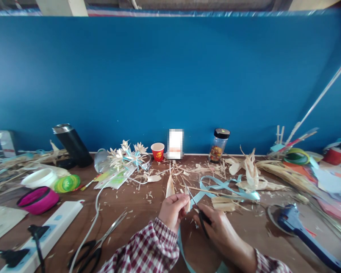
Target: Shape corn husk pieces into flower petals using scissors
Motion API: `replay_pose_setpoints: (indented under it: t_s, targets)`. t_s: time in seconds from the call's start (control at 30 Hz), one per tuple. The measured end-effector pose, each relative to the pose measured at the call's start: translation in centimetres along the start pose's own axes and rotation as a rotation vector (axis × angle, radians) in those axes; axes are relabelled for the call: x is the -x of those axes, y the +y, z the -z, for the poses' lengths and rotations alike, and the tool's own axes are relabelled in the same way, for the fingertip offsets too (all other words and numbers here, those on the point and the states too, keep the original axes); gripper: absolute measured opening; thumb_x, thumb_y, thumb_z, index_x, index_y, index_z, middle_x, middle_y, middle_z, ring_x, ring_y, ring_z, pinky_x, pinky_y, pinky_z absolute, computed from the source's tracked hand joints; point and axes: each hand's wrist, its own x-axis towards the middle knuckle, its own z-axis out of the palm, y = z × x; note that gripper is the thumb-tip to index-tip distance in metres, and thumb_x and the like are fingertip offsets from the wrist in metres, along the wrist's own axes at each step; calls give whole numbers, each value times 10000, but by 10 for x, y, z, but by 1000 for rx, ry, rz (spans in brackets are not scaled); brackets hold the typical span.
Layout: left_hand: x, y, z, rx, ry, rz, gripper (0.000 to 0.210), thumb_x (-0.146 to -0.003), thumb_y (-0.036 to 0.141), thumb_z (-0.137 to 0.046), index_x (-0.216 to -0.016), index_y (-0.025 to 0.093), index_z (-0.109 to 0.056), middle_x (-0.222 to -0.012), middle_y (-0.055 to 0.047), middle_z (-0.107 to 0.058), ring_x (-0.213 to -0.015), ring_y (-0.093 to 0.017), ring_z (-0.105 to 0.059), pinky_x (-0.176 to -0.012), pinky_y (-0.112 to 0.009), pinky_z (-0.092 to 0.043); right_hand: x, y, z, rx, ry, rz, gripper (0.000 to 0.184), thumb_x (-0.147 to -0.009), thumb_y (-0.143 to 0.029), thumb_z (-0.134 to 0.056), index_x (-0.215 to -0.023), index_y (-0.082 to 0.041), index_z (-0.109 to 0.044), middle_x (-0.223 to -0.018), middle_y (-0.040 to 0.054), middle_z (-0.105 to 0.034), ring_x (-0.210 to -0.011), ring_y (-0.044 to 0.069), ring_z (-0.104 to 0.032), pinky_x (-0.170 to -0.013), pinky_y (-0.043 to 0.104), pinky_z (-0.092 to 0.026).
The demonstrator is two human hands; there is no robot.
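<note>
My left hand (173,209) is closed in a pinch on a small pale strip of dried husk (188,200), most of it covered by my fingers. My right hand (223,229) grips black-handled scissors (202,220), with their metal blades pointing up and left beside that strip. How far the blades are apart is unclear. A longer piece of husk (169,185) stands out just beyond my left fingers. Light blue ribbon (197,198) lies close to both hands, and another length runs down below them.
Husk scraps litter the brown table (139,235). At left are a second pair of scissors (102,239), a white power strip (49,227) and its cable. Husk flowers (127,155), a red paper cup (157,151) and a jar (218,146) stand behind. A blue glue gun (304,231) lies right.
</note>
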Motion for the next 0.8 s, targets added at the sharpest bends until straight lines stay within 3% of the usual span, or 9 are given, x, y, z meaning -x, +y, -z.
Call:
replay_pose_setpoints:
  t_s: [0.37, 0.8]
  targets:
    - [-3, -7, 2, -50, -39, -38, 356, -547, 368, -781, -484, 119, -535, -443, 21, -461, -419, -46, -363, -425, -190, -226, -2, 1, -2, -40, 25, -15, 88, -835, -250, -519, -794, -185, -561, -713, 1, -604, -633, 133, -497, -581, 213, -371]
    - [-4, -6, 5, -37, -108, -37, 371, -583, 368, -774, -480, 124, -514, -449, 18, -462, -422, -47, -364, -432, -204, -212, 1, 3, 1, -35, 5, 16, 129, -878, -278, -484, -830, -183, -556, -709, 2, -598, -621, 134, -490, -582, 225, -363]
